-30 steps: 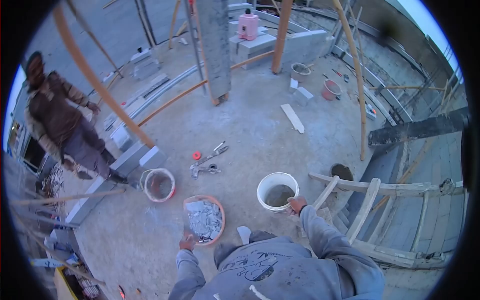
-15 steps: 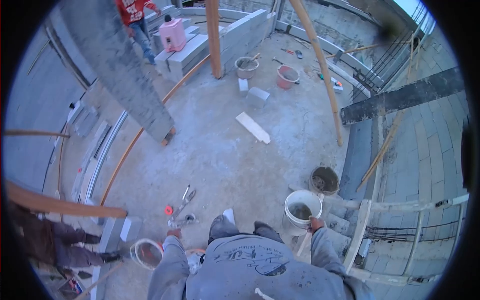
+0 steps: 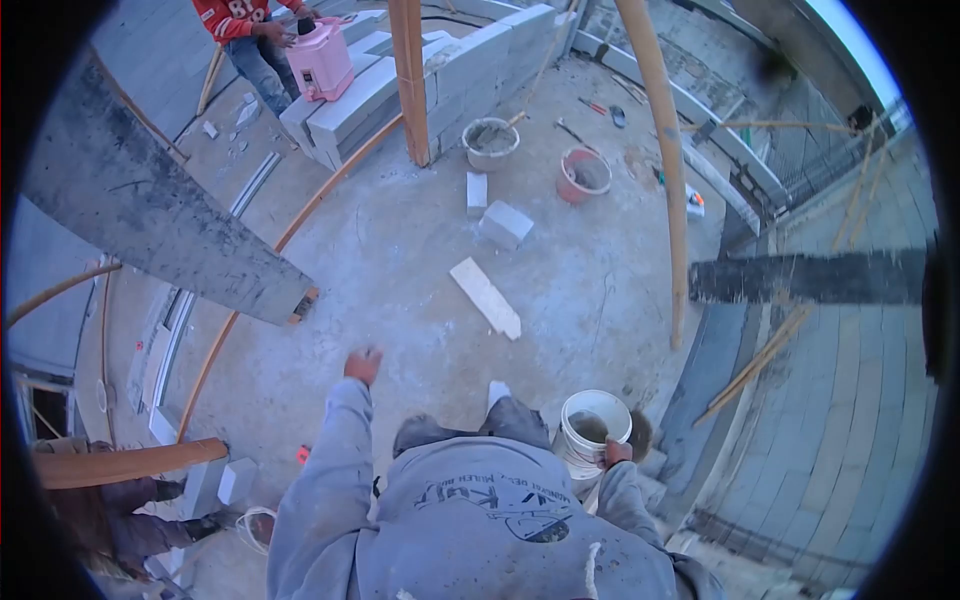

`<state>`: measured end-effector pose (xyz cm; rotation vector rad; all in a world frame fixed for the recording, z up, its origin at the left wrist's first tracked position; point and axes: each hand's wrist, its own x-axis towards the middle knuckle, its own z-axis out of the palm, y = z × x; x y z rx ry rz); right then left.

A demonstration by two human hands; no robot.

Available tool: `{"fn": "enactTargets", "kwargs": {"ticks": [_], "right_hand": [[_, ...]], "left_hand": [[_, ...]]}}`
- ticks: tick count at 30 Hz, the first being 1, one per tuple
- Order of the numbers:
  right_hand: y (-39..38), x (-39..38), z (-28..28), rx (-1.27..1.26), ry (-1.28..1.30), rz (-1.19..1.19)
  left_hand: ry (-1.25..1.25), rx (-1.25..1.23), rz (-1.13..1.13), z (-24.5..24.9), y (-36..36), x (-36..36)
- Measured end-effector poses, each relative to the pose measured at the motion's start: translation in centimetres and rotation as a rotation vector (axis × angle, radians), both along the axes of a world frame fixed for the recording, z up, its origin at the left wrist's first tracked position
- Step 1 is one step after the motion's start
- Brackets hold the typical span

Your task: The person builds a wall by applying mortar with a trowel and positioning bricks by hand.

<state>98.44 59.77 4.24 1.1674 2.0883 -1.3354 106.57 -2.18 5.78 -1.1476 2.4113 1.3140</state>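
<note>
My right hand (image 3: 618, 453) is closed on the rim or handle of a white bucket (image 3: 568, 438) at my right side. Grey, wet-looking material shows inside it. Out in front of my left side, my left hand (image 3: 363, 366) hangs over the concrete floor (image 3: 400, 310); it appears empty, with its fingers loosely apart. A pale flat board (image 3: 485, 297) lies on the floor ahead of me. Just behind the white bucket, a dark bucket (image 3: 641, 436) is partly hidden.
Ahead stand a grey mortar bucket (image 3: 491, 145), a red bucket (image 3: 583, 176) and pale blocks (image 3: 506, 225). Wooden posts (image 3: 660, 150) and a slanting plank (image 3: 160, 200) obstruct the sides. A person in a red top (image 3: 240, 15) touches a pink container (image 3: 320, 62). Another person's legs (image 3: 140, 515) show lower left.
My left hand has swung forward and up, away from my side. My right hand still grips the white bucket. The person in red now has hands at the pink container.
</note>
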Motion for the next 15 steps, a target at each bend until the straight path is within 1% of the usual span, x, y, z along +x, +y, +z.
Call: {"fn": "enactTargets", "kwargs": {"ticks": [2,4,5,6,7,8,9,10,12,13,15], "right_hand": [[-2.2,-6.9,1.4,-0.023,-0.007,0.135],[-3.8,-13.6,1.7,0.005,-0.010,0.211],[-5.3,-17.0,1.6,0.020,-0.010,0.261],[-9.1,-19.8,5.1,-0.004,0.039,0.253],[-10.6,-23.2,4.8,0.003,0.036,0.258],[-11.6,-26.2,4.3,-0.050,0.078,0.302],[-12.9,-29.1,3.7,-0.104,0.121,0.338],[-14.5,-31.7,3.3,-0.092,0.110,0.328],[-18.5,-37.5,3.1,-0.026,0.100,0.347],[-21.0,-40.2,3.4,-0.015,0.087,0.328],[-26.1,-45.5,3.9,-0.022,0.163,0.302]], "left_hand": [[-0.090,-0.079,0.069,-2.8,0.9,0.7],[-0.057,0.075,0.183,-9.1,-0.1,3.3],[-0.073,0.124,0.271,-10.8,-0.6,4.6],[-0.089,0.171,0.354,-12.1,-1.2,4.7],[-0.166,0.240,0.455,-11.7,-1.6,3.7],[-0.248,0.307,0.551,-12.2,-2.6,3.2],[-0.227,0.294,0.562,-12.9,-3.4,2.1],[-0.213,0.285,0.570,-14.5,-4.4,1.5],[-0.380,0.336,0.532,-15.3,-6.5,-2.9],[-0.397,0.341,0.513,-15.7,-7.7,-5.8],[-0.605,0.308,0.287,-16.4,-11.7,-11.7]]}}
